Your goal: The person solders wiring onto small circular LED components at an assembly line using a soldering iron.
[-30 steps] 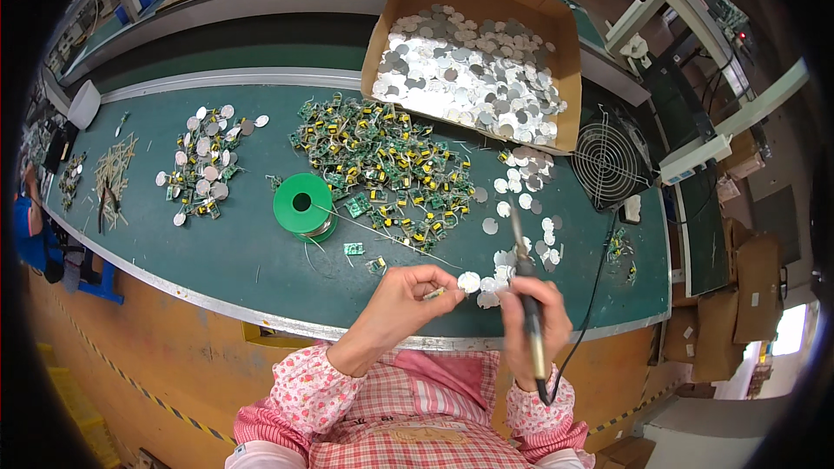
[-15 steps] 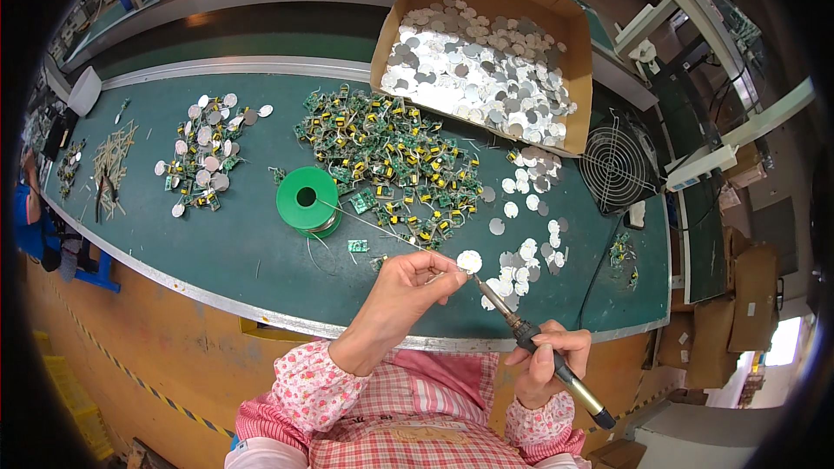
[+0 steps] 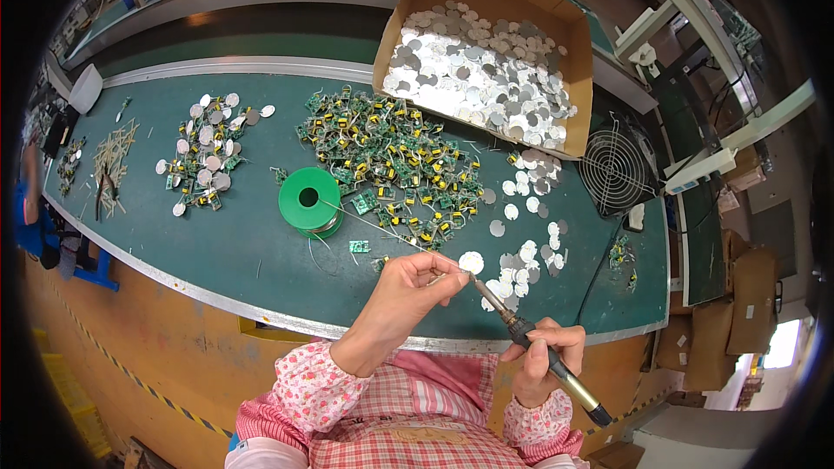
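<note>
My left hand (image 3: 407, 288) pinches the thin solder wire (image 3: 379, 227), which runs from a green spool (image 3: 310, 194) standing on the bench. Just beyond the fingertips is a round white disc (image 3: 471, 261); whether the fingers touch it I cannot tell. Wrapped around the dark grip of a soldering iron (image 3: 523, 331) is my right hand (image 3: 549, 360). The iron slants up and left, its tip close to the disc's lower edge and my left fingertips. Behind the spool lies a heap of small green circuit boards (image 3: 391, 152) with yellow parts.
A cardboard box (image 3: 578, 78) of white and grey discs stands at the back right, beside a round fan grille (image 3: 615, 165). Loose discs (image 3: 519, 274) lie right of my hands. Boards with discs (image 3: 208, 152) and pliers (image 3: 104, 191) lie left. A person's arm (image 3: 33, 187) shows far left.
Both hands hold nearly the same pose. The right hand and iron have shifted very slightly; the scene sits a few pixels to the right.
</note>
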